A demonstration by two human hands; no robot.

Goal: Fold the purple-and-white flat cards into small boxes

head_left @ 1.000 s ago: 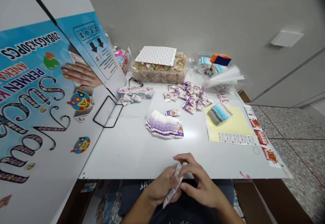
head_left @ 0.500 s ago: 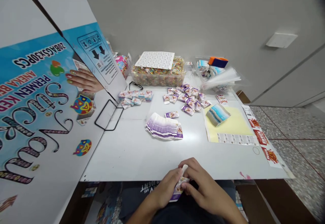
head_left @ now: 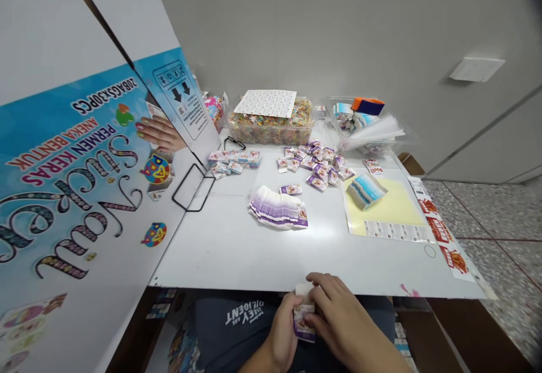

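Over my lap, at the table's front edge, I hold a small purple and white carton (head_left: pixel 304 323) with a white flap at its top. My left hand (head_left: pixel 284 328) grips its left side, thumb near the flap. The fingers of my right hand (head_left: pixel 336 316) press on its right side and flap. Beyond my hands lies a fanned stack of flat purple and white cartons (head_left: pixel 277 209). A single carton (head_left: pixel 291 189) rests just behind it, and a pile of folded cartons (head_left: pixel 319 161) lies farther back.
A large printed cardboard box (head_left: pixel 105 136) stands at the left. Behind are a clear tub of small colourful pieces (head_left: pixel 271 130) under a sticker sheet (head_left: pixel 266 103) and a plastic tray (head_left: pixel 359 141). A blue and white bundle (head_left: pixel 366 191) sits on a yellow sheet (head_left: pixel 393 209).
The carton has turned more upright in my hands, and its front and flap show more. My right fingers have shifted over the flap. The whole view has swung slightly left.
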